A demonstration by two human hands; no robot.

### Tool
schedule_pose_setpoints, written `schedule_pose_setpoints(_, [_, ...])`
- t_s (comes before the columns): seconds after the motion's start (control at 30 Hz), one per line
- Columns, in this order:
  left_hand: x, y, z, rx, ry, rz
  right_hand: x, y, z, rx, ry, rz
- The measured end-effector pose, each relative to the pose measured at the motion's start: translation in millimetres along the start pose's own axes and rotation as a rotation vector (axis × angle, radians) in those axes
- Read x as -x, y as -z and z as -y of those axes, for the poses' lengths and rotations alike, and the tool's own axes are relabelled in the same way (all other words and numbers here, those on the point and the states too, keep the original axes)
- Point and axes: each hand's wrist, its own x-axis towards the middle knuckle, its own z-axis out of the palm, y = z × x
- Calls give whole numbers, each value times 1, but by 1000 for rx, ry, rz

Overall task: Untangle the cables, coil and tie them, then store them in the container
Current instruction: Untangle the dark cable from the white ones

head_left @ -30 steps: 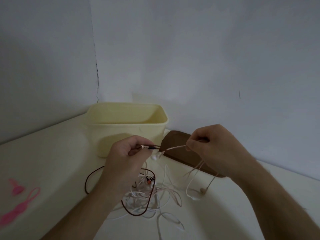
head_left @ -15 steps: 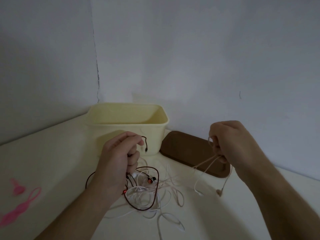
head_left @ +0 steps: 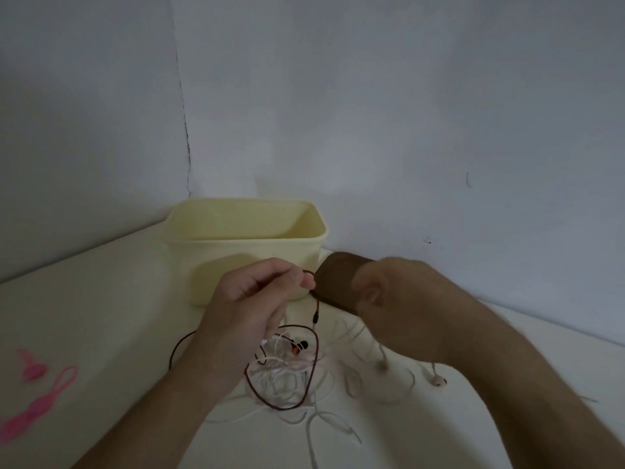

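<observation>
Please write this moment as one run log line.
left hand: pinches dark red cable | right hand: holds beige earphone cable | container: no cable visible inside

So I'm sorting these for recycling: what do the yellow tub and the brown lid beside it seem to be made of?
The yellow tub looks like moulded plastic: smooth matte walls, rounded corners and a rolled rim. The brown lid is harder to call: flat, dark, with rounded corners and no shine, so it may be wood or wood-look plastic. No grain is visible in this dim light.
</observation>
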Motion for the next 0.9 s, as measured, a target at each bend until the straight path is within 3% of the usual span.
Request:
schedule_pose_setpoints(0.07, [1, -1, -1, -14, -8, 28, 1, -4, 11, -129, 130, -56])
schedule_pose_setpoints(0.13, [1, -1, -1, -14, -6, 39, -3, -18, 14, -44, 211, -46])
schedule_pose_setpoints(0.27, [1, -1, -2, 70, 59, 48, -7, -37, 14, -12, 190, -102])
schedule_pose_setpoints(0.47, [1, 1, -5, 263, 121, 74, -14, -32, 10, -301, 97, -291])
schedule_pose_setpoints(0.57, [2, 1, -6, 327, 97, 82, -10, -30, 13, -247, 95, -294])
schedule_pose_setpoints(0.7, [1, -4, -9, 409, 64, 28, -6, -35, 18, -615, -3, -307])
schedule_pose_setpoints(0.77, [1, -6, -9, 382, 44, 6, -4, -37, 24, -892, -26, -207])
schedule_pose_setpoints(0.83, [0, -7, -7, 291, 30, -35, -1, -38, 31, -1105, -5, -4])
schedule_pose_setpoints(0.9, [0, -7, -5, 232, 24, -63, 1, -41, 37, -1140, 48, 122])
